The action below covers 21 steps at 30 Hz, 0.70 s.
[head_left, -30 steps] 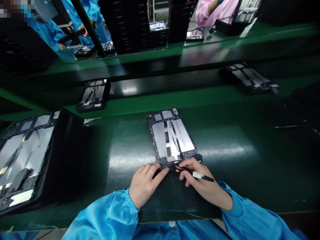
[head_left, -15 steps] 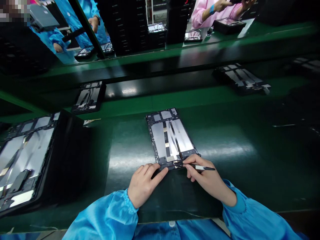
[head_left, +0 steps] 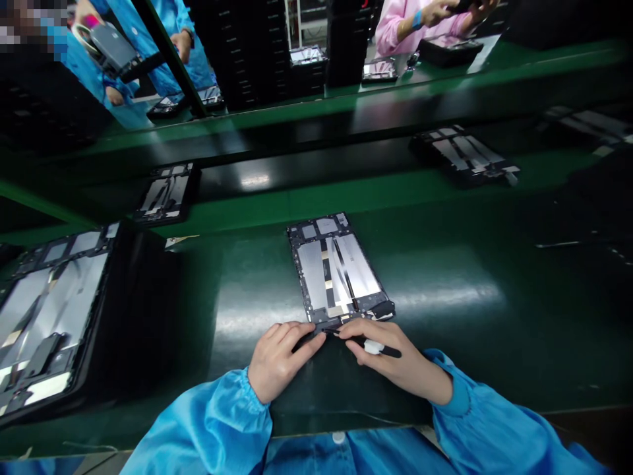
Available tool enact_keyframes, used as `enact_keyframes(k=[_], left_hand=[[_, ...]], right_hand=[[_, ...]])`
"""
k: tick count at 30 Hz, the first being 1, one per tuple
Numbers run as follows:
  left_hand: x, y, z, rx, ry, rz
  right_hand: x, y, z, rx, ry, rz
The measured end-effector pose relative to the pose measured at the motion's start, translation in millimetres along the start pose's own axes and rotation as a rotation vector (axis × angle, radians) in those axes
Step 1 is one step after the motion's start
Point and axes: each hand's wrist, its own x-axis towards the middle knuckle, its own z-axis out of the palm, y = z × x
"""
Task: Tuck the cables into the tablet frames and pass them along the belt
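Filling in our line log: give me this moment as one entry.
left hand: on near edge of tablet housing | right hand: holds black pointed tool at same edge

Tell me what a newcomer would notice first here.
The open tablet frame, silver panels gleaming, lies centred on the green bench mat. At its near edge, the left hand rests while the right hand pinches a slim black-and-white tool. At top right, a co-worker's pink sleeve stands out.
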Motion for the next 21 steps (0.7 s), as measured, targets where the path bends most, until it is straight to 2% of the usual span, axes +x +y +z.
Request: enact_keyframes(k=[2,6,9,13,17,21], left_hand=[[0,2,-2.6,0.025,-0.01,0.01],[2,19,-4.9,0.02,-0.069,0.041],[9,37,1.7,-0.047,-0.147,0.138],[15,48,14.4,-0.055,-0.233,0.23],[15,46,18.4,-0.066,-0.252,0.218],[14,45,17.9,-0.072,-0.252,0.2]], right_hand=[[-3,2,-2,0.069,0.029,0.107],[-18,11,-16,0.199,0.199,0.289],[-30,17,-28,0.128,0.174,0.336],[-35,18,-33,-0.08,0.097,0.34],[-29,13,-30,-0.22,0.069,0.282],[-23,7,-30,-0.265,0.024,0.247]])
